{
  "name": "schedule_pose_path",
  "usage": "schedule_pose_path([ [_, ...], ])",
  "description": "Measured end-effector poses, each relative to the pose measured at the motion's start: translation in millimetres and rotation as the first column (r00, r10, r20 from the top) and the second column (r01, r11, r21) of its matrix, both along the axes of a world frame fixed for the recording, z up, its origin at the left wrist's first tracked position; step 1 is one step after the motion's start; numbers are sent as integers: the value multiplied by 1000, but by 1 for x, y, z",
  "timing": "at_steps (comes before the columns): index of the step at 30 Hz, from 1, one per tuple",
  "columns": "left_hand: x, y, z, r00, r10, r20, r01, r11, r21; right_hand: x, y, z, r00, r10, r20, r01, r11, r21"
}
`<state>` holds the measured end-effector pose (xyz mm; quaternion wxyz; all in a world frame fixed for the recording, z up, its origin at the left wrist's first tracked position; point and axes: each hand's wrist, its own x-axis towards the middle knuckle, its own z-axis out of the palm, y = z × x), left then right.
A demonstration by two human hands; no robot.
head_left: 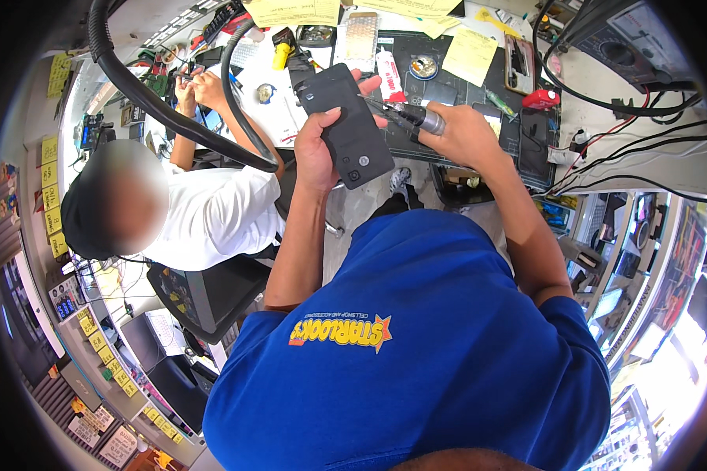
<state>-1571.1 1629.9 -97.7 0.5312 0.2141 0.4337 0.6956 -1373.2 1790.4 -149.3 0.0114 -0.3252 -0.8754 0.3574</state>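
Observation:
My left hand point(316, 151) is closed around a dark smartphone point(349, 129), with the thumb across its face and fingers behind it. Round camera lenses show at the phone's near end. My right hand point(465, 135) grips a tool with a grey cylindrical body point(430, 121); its exact kind is unclear. The tool's dark, narrow front end points left at the phone's right edge. Whether it touches the phone I cannot tell. Beyond my hands lie a white-and-red tube point(390, 74) and a small round tin point(423, 67) on a dark work mat point(518, 129).
At left, a co-worker in a white shirt point(220, 192) handles something small. A thick black hose point(173, 118) arcs between us. An analog meter point(632, 47) and several cables stand at the right. Yellow paper point(470, 56), a red object point(540, 99) and a black chair point(204, 294) are around.

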Motion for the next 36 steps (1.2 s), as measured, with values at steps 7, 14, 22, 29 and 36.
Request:
schedule_pose_path([
  [7, 1, 1, 1, 1000, 13, 14, -13, 999, 31, 0, -3, 1, 1000, -2, -9, 2, 1000, -1],
  [14, 4, -1, -3, 1000, 8, 22, -9, 999, 41, -2, -3, -4, 996, -81, -50, 76, 993, -86],
  [22, 3, 12, -11, 960, 247, 133, -264, 956, 126, 8, -11, -3, 970, -68, -234, 22, 981, -193],
  [29, -4, 22, -12, 936, 331, 116, -350, 909, 227, 10, -30, -21, 949, -85, -304, 10, 971, -240],
  [36, -5, 22, -12, 935, 347, 71, -354, 905, 237, 4, -41, -31, 889, -311, -336, 63, 810, -582],
])
